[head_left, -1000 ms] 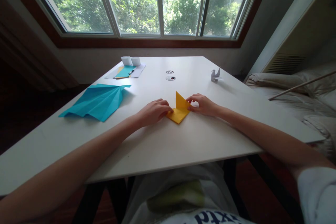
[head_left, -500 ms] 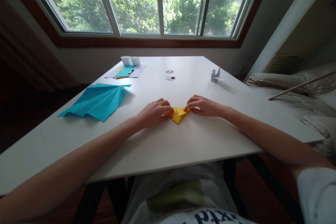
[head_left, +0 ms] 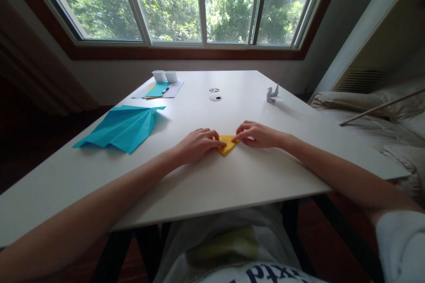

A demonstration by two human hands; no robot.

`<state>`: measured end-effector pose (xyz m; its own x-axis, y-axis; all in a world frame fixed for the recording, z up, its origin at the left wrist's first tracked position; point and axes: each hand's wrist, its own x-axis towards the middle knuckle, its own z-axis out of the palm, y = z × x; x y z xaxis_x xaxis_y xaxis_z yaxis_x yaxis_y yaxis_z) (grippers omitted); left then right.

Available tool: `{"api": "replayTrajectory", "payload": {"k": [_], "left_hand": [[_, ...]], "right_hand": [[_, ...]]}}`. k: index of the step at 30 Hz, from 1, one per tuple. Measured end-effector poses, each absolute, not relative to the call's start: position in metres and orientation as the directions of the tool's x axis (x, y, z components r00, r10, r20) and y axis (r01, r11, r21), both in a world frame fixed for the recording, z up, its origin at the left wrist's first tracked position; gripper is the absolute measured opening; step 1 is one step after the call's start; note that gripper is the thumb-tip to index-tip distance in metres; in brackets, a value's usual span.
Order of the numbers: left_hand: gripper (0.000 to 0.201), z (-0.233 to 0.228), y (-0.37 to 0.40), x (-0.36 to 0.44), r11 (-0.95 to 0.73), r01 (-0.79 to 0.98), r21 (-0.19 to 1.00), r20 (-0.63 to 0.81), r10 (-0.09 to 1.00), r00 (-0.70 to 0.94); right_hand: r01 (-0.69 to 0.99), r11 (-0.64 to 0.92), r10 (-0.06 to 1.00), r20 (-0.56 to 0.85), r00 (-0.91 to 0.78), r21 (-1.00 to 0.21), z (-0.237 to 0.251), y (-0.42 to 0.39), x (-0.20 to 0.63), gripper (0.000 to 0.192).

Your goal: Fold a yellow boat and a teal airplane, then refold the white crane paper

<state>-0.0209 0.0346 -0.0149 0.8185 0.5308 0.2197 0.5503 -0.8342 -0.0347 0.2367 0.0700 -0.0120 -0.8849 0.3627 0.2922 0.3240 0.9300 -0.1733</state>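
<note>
Fingers, left hand [head_left: 196, 145]: curled, tips pressed down on the left part of a folded yellow paper [head_left: 226, 145]. Not a pinch; the fingers bear flat on the sheet, apparently to pin it to the table [head_left: 212, 185] and flatten a crease.

Fingers, right hand [head_left: 257, 134]: lightly bent, forefinger and thumb drawn together at the paper's right corner. Whether they grip the edge or only press on it cannot be told. The hands meet from opposite sides, so the sheet is steadied at both ends.

Yellow paper: small, folded to a downward-pointing triangle, lying flat on the table between the two hands, near the front middle, within easy reach of both forearms.

Large blue folded paper [head_left: 121, 127]: pleated, plane-like form, lying flat on the left of the table, well apart from the hands, seemingly set aside.

Small white paper crane [head_left: 272, 93]: upright on the far right of the table, apart from everything else.

Two round cable ports [head_left: 215, 94]: set in the tabletop, beyond the hands.

Spare sheets with a pen [head_left: 159, 90]: far left corner, with two white cups [head_left: 165, 75] just behind them, out of the working area.

Window [head_left: 199, 4]: behind the table, trees outside. Bedding [head_left: 368, 115]: to the right.
</note>
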Motion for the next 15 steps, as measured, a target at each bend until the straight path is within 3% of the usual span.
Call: {"api": "replayTrajectory", "payload": {"k": [15], "left_hand": [[0.044, -0.015, 0.0277, -0.0123, -0.881, 0.466, 0.081, 0.152, 0.473, 0.868]], "right_hand": [[0.326, 0.916, 0.386, 0.294, -0.875, -0.233, -0.0129, 0.0693, 0.2365, 0.028]]}}
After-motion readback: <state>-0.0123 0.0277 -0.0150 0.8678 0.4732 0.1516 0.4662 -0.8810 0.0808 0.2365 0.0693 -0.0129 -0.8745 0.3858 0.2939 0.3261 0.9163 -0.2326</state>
